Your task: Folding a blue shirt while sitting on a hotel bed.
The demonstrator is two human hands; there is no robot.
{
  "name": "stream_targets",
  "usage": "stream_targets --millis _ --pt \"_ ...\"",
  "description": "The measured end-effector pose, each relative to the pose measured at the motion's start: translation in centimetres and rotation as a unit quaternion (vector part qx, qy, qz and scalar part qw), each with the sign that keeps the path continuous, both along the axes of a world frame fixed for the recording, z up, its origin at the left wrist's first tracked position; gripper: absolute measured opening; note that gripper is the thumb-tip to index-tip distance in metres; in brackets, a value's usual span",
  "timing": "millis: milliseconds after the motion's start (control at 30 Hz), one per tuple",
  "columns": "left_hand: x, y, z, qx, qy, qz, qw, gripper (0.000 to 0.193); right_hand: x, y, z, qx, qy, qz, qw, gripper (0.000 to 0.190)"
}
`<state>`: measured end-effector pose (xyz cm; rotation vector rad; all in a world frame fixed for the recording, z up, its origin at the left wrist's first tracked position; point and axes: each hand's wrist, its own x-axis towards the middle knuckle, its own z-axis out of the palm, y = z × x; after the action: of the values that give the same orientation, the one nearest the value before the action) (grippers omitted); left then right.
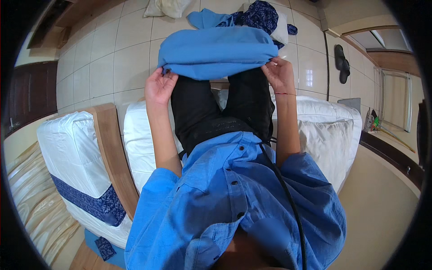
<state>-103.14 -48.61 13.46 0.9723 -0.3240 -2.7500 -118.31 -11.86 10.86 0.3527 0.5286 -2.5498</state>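
A light blue cloth item [216, 50], possibly a folded garment or a cover, is stretched between my hands above my knees. My left hand [161, 84] pinches its lower left corner between thumb and fingers. At the opposite end, my right hand [279, 72], with a thin red string on the wrist, grips the lower right corner. The cloth bulges in the middle and has a fold running across it. My black trousers [209, 111] show below it.
White bedding [327, 135] lies beneath me. Dark blue patterned cloth [258, 17], light blue cloth [210, 18] and a white pillow [168, 7] lie on the tiled floor. A white-covered bed [72, 135] stands at the left; dark slippers [341, 64] lie at the right.
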Motion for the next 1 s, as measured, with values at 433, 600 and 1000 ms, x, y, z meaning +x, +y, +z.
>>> stream_targets --millis 433,600,1000 --pt "0.3 3.3 1.3 0.005 0.051 0.024 0.998 0.04 1.6 -2.6 4.0 0.216 -0.106 0.028 0.97 0.044" --pt "0.6 2.9 1.2 -0.148 0.061 -0.025 0.987 0.037 1.6 -1.1 3.1 0.206 -0.037 0.062 0.976 0.039" --pt "0.7 5.6 1.7 -0.814 -0.33 0.036 0.477 0.025 2.7 -2.5 2.3 0.544 0.215 -0.018 0.811 0.029"
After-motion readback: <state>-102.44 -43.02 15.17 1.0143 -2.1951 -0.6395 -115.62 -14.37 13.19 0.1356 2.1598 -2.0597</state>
